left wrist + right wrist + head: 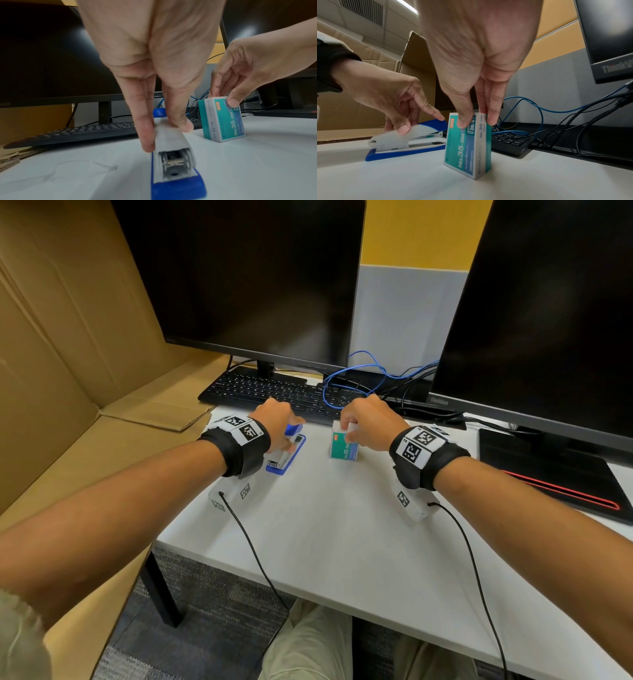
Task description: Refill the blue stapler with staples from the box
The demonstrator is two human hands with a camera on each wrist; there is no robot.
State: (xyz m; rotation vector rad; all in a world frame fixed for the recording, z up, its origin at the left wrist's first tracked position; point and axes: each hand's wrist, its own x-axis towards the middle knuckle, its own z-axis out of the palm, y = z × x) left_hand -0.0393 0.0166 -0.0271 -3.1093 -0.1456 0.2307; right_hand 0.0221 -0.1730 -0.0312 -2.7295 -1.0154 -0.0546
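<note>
The blue and white stapler (286, 451) (173, 159) (406, 140) lies on the white desk (325, 525). My left hand (279, 426) (164, 129) (402, 121) pinches its white top from both sides, thumb on one flank and fingers on the other, index fingertip on the blue rear end. The teal staple box (343, 446) (223, 120) (467, 146) stands upright on the desk to the stapler's right. My right hand (356, 428) (229, 94) (476, 121) pinches the box's upper end between thumb and fingers.
A black keyboard (267, 393) lies just behind both hands, under two dark monitors (246, 275). Blue and black cables (370, 378) tangle behind the box. A black pad with a red line (548, 474) sits at the right. Cardboard (68, 354) borders the desk's left.
</note>
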